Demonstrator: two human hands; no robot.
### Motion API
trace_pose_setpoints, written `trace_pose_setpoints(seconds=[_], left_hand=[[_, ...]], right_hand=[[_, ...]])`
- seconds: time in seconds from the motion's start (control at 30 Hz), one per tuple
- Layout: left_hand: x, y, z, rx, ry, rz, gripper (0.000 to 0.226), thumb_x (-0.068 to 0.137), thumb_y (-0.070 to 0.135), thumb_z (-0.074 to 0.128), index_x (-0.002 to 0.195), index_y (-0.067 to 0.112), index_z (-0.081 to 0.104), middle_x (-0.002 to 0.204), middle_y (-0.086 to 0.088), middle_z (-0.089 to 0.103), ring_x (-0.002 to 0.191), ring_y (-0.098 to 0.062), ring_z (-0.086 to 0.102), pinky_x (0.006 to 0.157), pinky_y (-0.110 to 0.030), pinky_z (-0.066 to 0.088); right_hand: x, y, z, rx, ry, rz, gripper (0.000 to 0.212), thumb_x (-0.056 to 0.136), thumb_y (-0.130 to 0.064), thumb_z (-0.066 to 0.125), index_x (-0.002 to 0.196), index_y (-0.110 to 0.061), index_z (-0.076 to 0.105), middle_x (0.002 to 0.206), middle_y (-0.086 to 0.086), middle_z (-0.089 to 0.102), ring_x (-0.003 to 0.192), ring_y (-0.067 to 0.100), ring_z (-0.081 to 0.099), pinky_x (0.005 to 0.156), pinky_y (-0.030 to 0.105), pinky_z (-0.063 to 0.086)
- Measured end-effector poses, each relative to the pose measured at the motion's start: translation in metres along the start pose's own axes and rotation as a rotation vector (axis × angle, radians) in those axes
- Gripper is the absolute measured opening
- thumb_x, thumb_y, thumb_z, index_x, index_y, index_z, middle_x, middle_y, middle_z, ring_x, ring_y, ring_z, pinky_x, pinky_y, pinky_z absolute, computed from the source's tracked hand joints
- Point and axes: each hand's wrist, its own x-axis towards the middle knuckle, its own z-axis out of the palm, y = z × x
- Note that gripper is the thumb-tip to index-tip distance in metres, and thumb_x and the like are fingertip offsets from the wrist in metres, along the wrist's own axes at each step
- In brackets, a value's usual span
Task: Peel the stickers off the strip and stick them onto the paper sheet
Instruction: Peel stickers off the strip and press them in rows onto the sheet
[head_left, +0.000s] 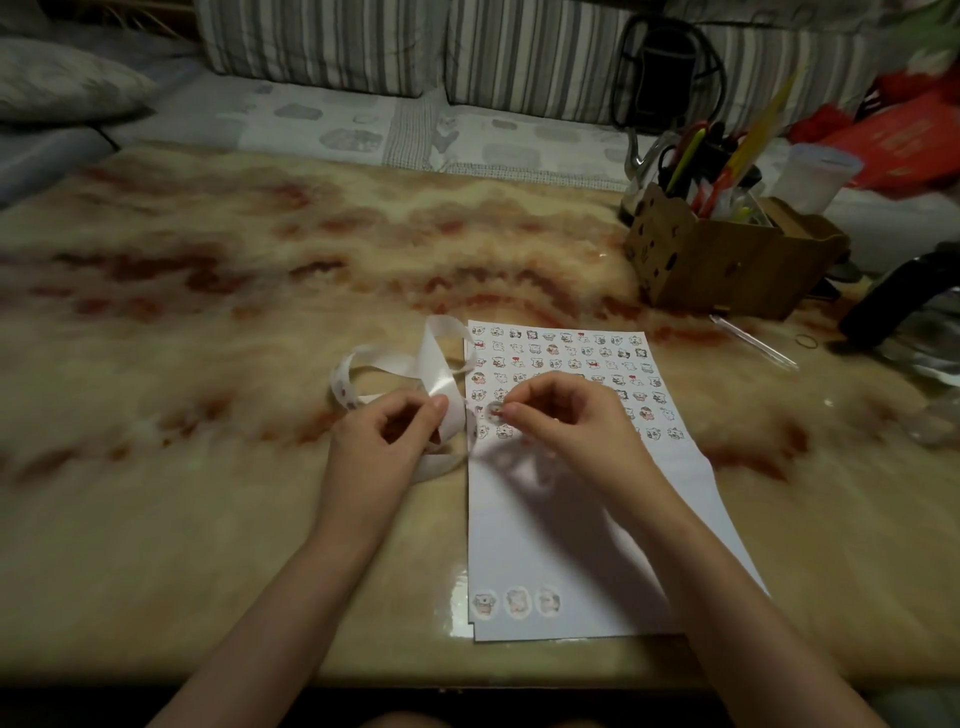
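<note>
Head view: L hand (387, 436) fingers (436, 404) clamped on curled white strip (400, 364). R hand (569, 421) fingers (519, 410) pinch round sticker (496, 410), betw. both hands, at left edge of paper sheet (571, 545) on table (208, 364).

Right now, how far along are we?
Done: cartoon stickers fill the white paper sheet's far half; three round ones near its front-left corner. In hand: left hand holds the glossy white strip, right hand pinches a round sticker. Left: blank middle; unpeeled stickers on the strip.
</note>
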Motion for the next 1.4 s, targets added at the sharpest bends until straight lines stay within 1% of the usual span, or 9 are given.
trace_pose_setpoints(seconds=[0.1, 0.17, 0.23, 0.3, 0.4, 0.6, 0.73, 1.1, 1.4], left_hand=[[-0.002, -0.001, 0.001, 0.081, -0.018, 0.003, 0.019, 0.088, 0.018, 0.063, 0.071, 0.011, 0.069, 0.067, 0.0, 0.066, 0.062, -0.004, 0.056, 0.062, -0.015, 0.042], [-0.002, -0.001, 0.001, 0.117, -0.008, 0.005, 0.018, 0.088, 0.019, 0.064, 0.072, 0.012, 0.069, 0.068, 0.001, 0.067, 0.064, -0.005, 0.058, 0.063, -0.014, 0.042], [-0.001, -0.001, 0.001, 0.126, 0.001, -0.002, 0.018, 0.088, 0.02, 0.064, 0.072, 0.012, 0.069, 0.067, 0.001, 0.067, 0.064, -0.008, 0.059, 0.064, -0.017, 0.043], [-0.001, -0.001, 0.001, 0.131, 0.006, -0.008, 0.018, 0.088, 0.02, 0.064, 0.072, 0.013, 0.069, 0.066, 0.003, 0.067, 0.062, -0.007, 0.059, 0.064, -0.017, 0.043], [-0.001, -0.001, 0.001, 0.128, 0.015, -0.013, 0.019, 0.088, 0.02, 0.064, 0.07, 0.014, 0.068, 0.066, 0.006, 0.066, 0.06, -0.003, 0.057, 0.063, -0.015, 0.043], [0.0, -0.002, 0.001, 0.114, 0.02, -0.018, 0.022, 0.088, 0.02, 0.063, 0.066, 0.018, 0.065, 0.062, 0.009, 0.064, 0.059, -0.003, 0.057, 0.063, -0.015, 0.043], [0.001, -0.002, 0.002, 0.104, 0.022, -0.028, 0.021, 0.087, 0.021, 0.064, 0.067, 0.019, 0.066, 0.064, 0.008, 0.065, 0.06, -0.003, 0.057, 0.063, -0.015, 0.044], [0.0, -0.002, 0.001, 0.09, 0.015, -0.016, 0.022, 0.088, 0.018, 0.064, 0.066, 0.02, 0.065, 0.066, 0.008, 0.066, 0.06, -0.002, 0.057, 0.064, -0.015, 0.044], [0.0, -0.002, 0.001, 0.075, 0.014, -0.014, 0.02, 0.088, 0.016, 0.064, 0.068, 0.014, 0.066, 0.064, 0.003, 0.065, 0.058, -0.002, 0.055, 0.061, -0.014, 0.043]], right_hand=[[0.003, 0.0, -0.011, -0.033, 0.023, 0.098, 0.013, 0.081, -0.003, 0.071, 0.071, -0.011, 0.067, 0.06, -0.004, 0.066, 0.046, 0.0, 0.05, 0.043, 0.01, 0.036], [0.005, 0.001, -0.011, -0.1, -0.001, 0.124, 0.016, 0.08, -0.003, 0.071, 0.068, -0.012, 0.068, 0.058, -0.003, 0.067, 0.045, 0.005, 0.05, 0.046, 0.013, 0.039], [0.006, 0.004, -0.007, -0.166, -0.044, 0.161, 0.013, 0.079, -0.005, 0.072, 0.069, -0.012, 0.069, 0.065, 0.006, 0.07, 0.049, 0.01, 0.051, 0.048, 0.018, 0.04], [0.008, 0.005, -0.002, -0.223, -0.079, 0.191, 0.01, 0.079, -0.006, 0.073, 0.07, -0.012, 0.07, 0.063, 0.004, 0.068, 0.047, 0.006, 0.048, 0.047, 0.016, 0.036], [0.01, 0.005, 0.003, -0.282, -0.106, 0.199, 0.01, 0.079, -0.007, 0.072, 0.07, -0.012, 0.071, 0.057, -0.002, 0.063, 0.039, 0.0, 0.042, 0.043, 0.011, 0.032], [0.012, 0.011, 0.006, -0.333, -0.106, 0.194, 0.007, 0.078, -0.01, 0.07, 0.072, -0.009, 0.074, 0.066, 0.007, 0.069, 0.04, 0.001, 0.041, 0.044, 0.012, 0.032], [0.011, 0.014, 0.008, -0.358, -0.073, 0.181, 0.007, 0.076, -0.013, 0.071, 0.069, -0.011, 0.073, 0.07, 0.011, 0.072, 0.045, 0.004, 0.046, 0.053, 0.022, 0.037], [0.008, 0.024, 0.015, -0.423, 0.027, 0.156, 0.006, 0.072, -0.019, 0.07, 0.067, -0.017, 0.072, 0.065, 0.001, 0.071, 0.056, 0.01, 0.056, 0.066, 0.036, 0.05], [0.003, 0.022, 0.022, -0.568, 0.083, 0.114, 0.006, 0.075, -0.023, 0.066, 0.073, -0.018, 0.07, 0.066, -0.006, 0.067, 0.07, 0.012, 0.062, 0.067, 0.03, 0.047]])
